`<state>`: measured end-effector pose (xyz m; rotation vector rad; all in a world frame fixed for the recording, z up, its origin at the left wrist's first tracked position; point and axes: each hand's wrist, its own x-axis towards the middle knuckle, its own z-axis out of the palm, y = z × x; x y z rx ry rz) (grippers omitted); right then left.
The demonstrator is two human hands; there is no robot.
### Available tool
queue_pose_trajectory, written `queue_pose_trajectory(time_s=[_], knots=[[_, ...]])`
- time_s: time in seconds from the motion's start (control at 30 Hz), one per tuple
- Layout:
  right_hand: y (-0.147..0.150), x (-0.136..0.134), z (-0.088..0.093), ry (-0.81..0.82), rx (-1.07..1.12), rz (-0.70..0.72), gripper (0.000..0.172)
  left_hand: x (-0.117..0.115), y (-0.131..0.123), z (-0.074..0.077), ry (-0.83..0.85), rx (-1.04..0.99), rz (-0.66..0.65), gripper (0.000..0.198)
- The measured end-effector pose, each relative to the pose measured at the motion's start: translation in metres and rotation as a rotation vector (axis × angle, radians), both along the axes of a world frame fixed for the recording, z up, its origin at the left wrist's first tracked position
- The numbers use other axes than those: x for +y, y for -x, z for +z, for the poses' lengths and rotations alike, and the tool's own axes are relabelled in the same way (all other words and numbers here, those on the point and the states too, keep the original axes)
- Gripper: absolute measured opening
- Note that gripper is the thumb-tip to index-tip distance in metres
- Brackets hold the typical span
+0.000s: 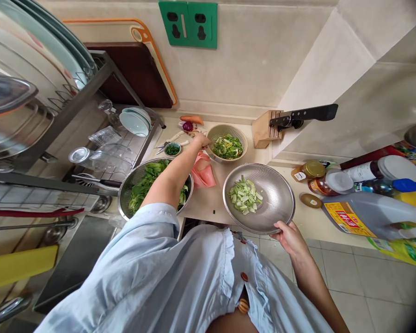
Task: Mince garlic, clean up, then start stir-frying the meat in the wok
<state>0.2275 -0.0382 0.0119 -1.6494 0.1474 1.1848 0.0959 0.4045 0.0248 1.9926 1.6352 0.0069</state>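
Note:
My left hand (201, 139) reaches forward to the left rim of a beige colander (243, 135) and pinches it; some of the fingers are hidden. Chopped green leaves and stems (227, 146) lie in that colander. My right hand (287, 236) is closed on the near right rim of a metal colander (277, 199), thumb on top. Pale green cut stems (245, 195) lie in its left half. Under my left forearm, a second metal colander (125, 208) holds leafy greens (138, 194). Pink cloth-like sheets (204, 173) lie between the colanders.
A small bowl of chopped greens (172, 149), a red onion (187, 126) and a carrot (191, 119) lie at the back. A wooden knife block (261, 132) stands right of them. Jars (308, 171) and a large bottle (367, 217) line the right; a dish rack (121, 83) stands left.

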Motion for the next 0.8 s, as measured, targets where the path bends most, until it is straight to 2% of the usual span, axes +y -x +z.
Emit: queue_pose_trajectory(time_s=[0.1, 0.27, 0.37, 0.43, 0.5, 0.6, 0.7, 0.8], knots=[[-0.001, 0.002, -0.004, 0.01, 0.024, -0.015, 0.024, -0.012, -0.003, 0.007, -0.059, -0.019, -0.02, 0.017], [-0.002, 0.019, -0.008, -0.006, 0.096, -0.054, 0.022, -0.041, 0.005, 0.042, -0.475, -0.211, -0.18, 0.004], [-0.001, 0.038, -0.008, -0.058, 0.147, -0.062, 0.023, -0.07, 0.016, 0.064, -0.676, -0.388, -0.323, 0.012], [0.0, 0.053, -0.007, -0.096, 0.185, -0.055, 0.023, -0.095, 0.025, 0.072, -0.77, -0.484, -0.434, 0.016], [0.003, 0.068, -0.003, -0.131, 0.21, -0.053, 0.021, -0.12, 0.035, 0.074, -0.815, -0.529, -0.555, 0.02], [0.007, 0.087, 0.005, -0.177, 0.228, -0.034, 0.018, -0.145, 0.048, 0.069, -0.794, -0.484, -0.709, 0.026], [0.012, 0.099, 0.013, -0.206, 0.217, -0.016, 0.02, -0.151, 0.057, 0.067, -0.741, -0.402, -0.748, 0.034], [0.015, 0.104, 0.017, -0.218, 0.196, 0.01, 0.023, -0.148, 0.062, 0.072, -0.759, -0.406, -0.746, 0.038]])
